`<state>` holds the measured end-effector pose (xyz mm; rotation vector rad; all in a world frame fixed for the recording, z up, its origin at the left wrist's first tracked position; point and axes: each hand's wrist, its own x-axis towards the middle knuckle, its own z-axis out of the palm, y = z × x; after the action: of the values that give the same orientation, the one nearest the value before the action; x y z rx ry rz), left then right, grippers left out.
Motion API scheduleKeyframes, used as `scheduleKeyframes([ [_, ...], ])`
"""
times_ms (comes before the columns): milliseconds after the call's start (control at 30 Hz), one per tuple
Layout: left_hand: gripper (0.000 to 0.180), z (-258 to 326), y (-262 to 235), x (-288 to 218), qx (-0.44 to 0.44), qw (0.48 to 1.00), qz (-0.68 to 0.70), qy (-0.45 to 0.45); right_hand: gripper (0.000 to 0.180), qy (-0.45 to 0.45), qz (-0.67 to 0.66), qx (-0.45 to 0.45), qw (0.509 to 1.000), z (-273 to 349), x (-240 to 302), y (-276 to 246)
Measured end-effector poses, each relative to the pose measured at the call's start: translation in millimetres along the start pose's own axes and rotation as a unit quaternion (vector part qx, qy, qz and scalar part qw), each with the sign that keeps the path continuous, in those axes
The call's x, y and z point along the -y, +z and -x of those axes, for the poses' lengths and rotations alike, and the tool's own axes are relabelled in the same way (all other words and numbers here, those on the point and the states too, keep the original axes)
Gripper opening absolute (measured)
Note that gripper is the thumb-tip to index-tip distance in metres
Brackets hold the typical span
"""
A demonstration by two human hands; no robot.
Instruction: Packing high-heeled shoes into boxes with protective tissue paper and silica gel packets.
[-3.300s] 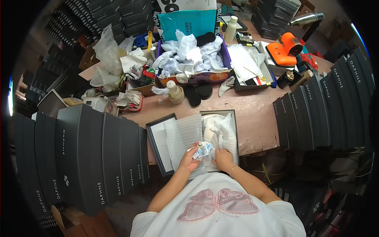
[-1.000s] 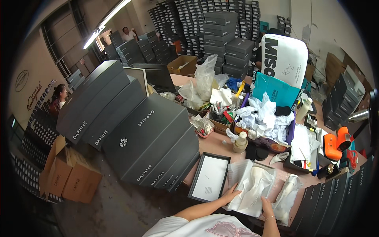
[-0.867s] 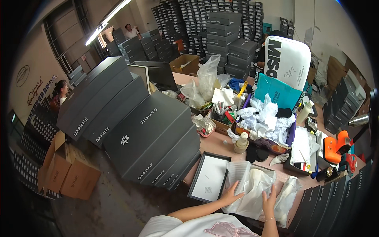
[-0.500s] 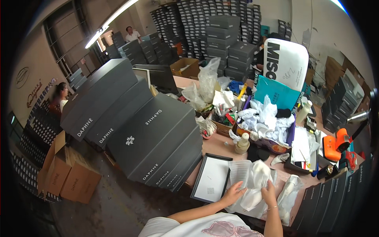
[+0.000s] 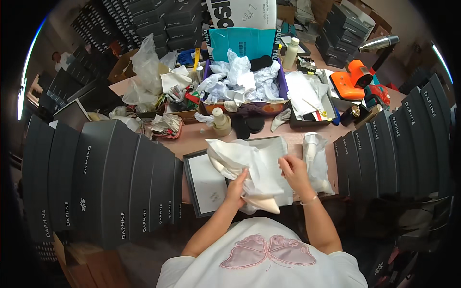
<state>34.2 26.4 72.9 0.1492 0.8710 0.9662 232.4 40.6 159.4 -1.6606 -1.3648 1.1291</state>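
White tissue paper (image 5: 249, 165) gripped: left hand (image 5: 236, 185), right hand (image 5: 294, 171).

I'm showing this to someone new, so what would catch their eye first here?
Probably the two hands at the centre: the left hand and right hand hold a cream shoe half wrapped in white tissue paper over the table. Next, the rows of dark shoe boxes standing on edge at the left and right. Behind, a purple bin of crumpled paper and an orange tool at the upper right.
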Motion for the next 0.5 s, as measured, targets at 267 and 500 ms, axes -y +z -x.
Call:
scheduleKeyframes([
  [267, 0.069, 15, 12, -12, 0.144, 0.981, 0.047, 0.120, 0.034, -0.073, -0.172, 0.053, 0.981, 47, -48, 63],
  [500, 0.031, -18, 43, -70, 0.076, 0.988, -0.037, 0.131, 0.034, -0.146, -0.022, 0.019, 0.989, 36, -54, 3],
])
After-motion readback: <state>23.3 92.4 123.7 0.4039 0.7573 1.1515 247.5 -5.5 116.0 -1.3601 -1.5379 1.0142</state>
